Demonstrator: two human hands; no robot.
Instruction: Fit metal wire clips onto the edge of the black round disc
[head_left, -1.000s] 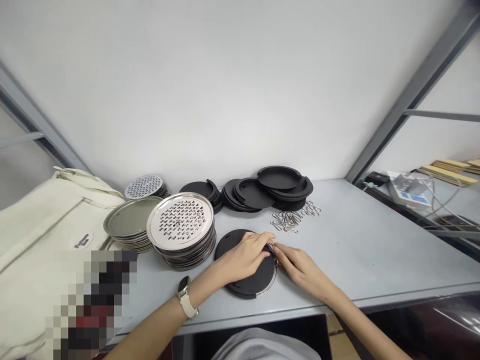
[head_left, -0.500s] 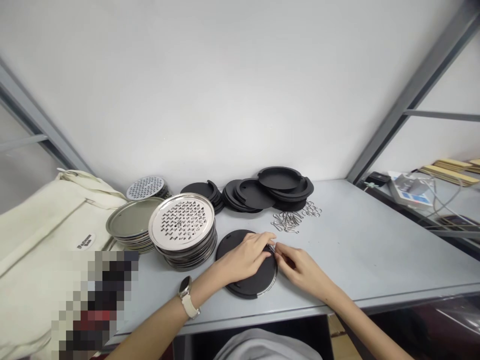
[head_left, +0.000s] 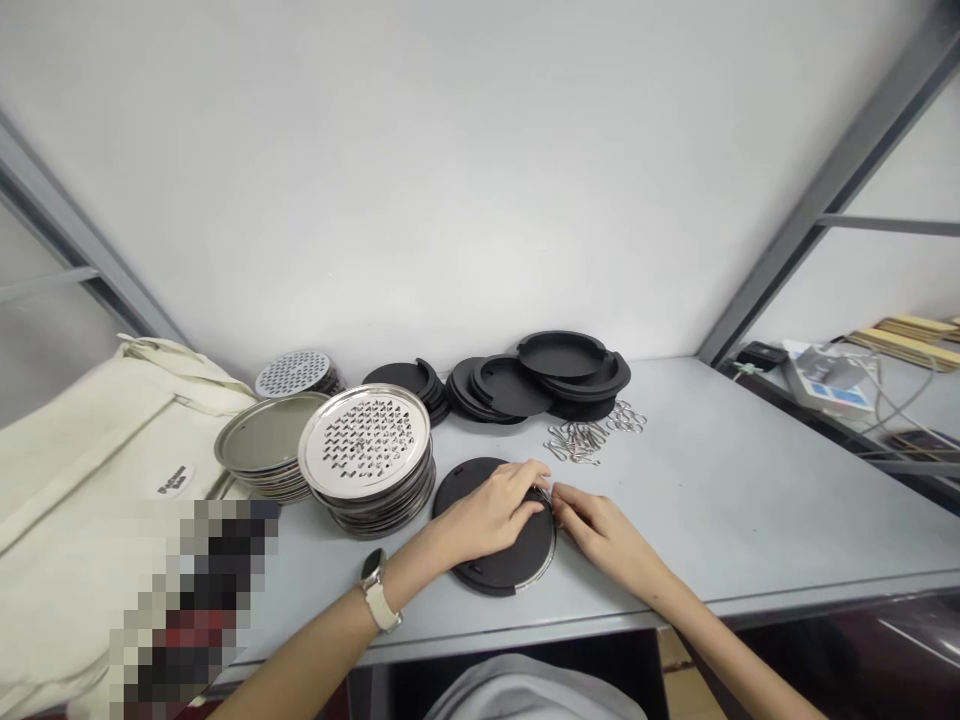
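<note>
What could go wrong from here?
The small metal piece at the edge of the black disc might slip or nip a fingertip, with the left hand and right hand so close to it. The black pile is stacked unevenly, so a bump might slide its top disc onto the clips. The left forearm might also knock the grater stack nearby.

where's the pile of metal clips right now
In the head view, the clip pile lies on the grey table, right of centre, just in front of the stacked black discs and beyond the right hand.
</note>
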